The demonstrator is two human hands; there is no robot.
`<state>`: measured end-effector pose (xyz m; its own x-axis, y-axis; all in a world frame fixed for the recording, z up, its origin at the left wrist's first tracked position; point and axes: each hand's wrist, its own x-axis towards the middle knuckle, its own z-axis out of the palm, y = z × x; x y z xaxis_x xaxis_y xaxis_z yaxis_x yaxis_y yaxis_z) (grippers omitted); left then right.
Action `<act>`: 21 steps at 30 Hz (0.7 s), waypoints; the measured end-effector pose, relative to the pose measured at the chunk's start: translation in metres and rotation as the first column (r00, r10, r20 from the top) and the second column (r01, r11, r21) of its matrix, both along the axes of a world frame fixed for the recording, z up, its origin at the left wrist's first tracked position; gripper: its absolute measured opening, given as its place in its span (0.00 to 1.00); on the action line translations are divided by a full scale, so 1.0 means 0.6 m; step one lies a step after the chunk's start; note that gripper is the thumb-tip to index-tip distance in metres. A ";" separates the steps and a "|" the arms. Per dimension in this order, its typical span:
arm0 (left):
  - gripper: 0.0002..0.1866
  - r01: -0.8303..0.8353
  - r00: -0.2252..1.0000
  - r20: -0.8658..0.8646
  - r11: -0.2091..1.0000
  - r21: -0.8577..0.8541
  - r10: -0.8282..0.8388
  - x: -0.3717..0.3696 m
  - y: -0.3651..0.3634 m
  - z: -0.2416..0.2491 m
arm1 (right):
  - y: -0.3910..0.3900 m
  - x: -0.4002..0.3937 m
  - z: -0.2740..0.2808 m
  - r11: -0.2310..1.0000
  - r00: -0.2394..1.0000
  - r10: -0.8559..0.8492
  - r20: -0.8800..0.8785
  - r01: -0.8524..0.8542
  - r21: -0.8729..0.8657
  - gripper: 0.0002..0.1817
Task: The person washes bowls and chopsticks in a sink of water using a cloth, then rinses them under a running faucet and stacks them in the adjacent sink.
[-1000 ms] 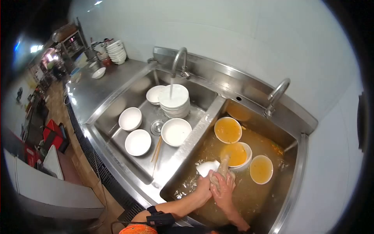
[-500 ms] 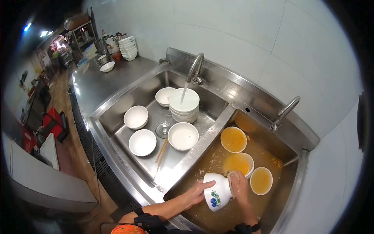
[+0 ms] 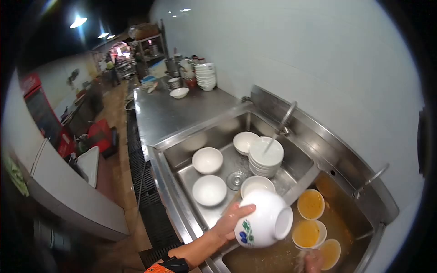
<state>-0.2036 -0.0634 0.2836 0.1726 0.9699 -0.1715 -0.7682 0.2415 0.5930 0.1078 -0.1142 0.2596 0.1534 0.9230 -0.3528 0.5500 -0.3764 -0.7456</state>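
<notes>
My left hand [image 3: 234,221] grips a white bowl [image 3: 266,217] with a blue and green flower print, thumb on its outer wall. The bowl is tilted on its side above the sink divider, its foot ring facing right. Lower right, my right hand [image 3: 313,260] is blurred and apart from the bowl, with something pale and smeared at its fingers. Close by it in murky water are bowls holding orange liquid: one bowl [image 3: 311,204] at the back, another bowl [image 3: 309,233] in the middle and a third bowl [image 3: 331,255] on the right.
The left basin holds a stack of white bowls [image 3: 266,152] under a running faucet [image 3: 287,116], and several single bowls [image 3: 207,160] around the drain [image 3: 236,180]. A second faucet [image 3: 371,181] rises behind the right basin. More stacked bowls [image 3: 205,76] stand on the steel counter [image 3: 182,113].
My left hand has raised the flowered bowl and turned it toward the left basin. My right hand has come away from it and moved lower right. The view has swung left.
</notes>
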 end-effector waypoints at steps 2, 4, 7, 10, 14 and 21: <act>0.23 -0.129 0.987 -0.088 0.988 0.086 0.136 -0.040 0.016 0.013 | 0.030 0.033 -0.044 0.938 0.955 -0.288 -0.065 0.268 -0.222 0.13; 0.22 -0.190 0.965 -0.153 0.971 0.145 0.212 -0.060 0.035 0.009 | 0.069 0.083 -0.167 0.868 0.942 -0.129 0.311 -0.045 0.495 0.19; 0.19 -0.255 0.824 -0.455 0.939 0.233 0.337 -0.091 0.069 -0.035 | 0.109 0.044 -0.171 0.832 0.773 -0.013 0.634 -0.343 0.435 0.20; 0.15 -0.091 0.595 -0.795 0.993 0.077 0.116 -0.100 0.081 -0.096 | 0.127 0.049 -0.266 0.871 0.517 0.170 0.839 -0.478 0.118 0.26; 0.19 0.011 0.491 -0.871 1.000 -0.018 -0.021 -0.088 0.083 -0.163 | 0.138 0.033 -0.290 0.872 0.522 0.487 0.700 -0.337 -0.355 0.33; 0.21 0.322 0.131 -0.980 0.941 -0.103 -0.152 -0.058 0.100 -0.261 | 0.066 0.008 -0.296 0.842 0.241 0.250 0.938 -0.532 -0.088 0.24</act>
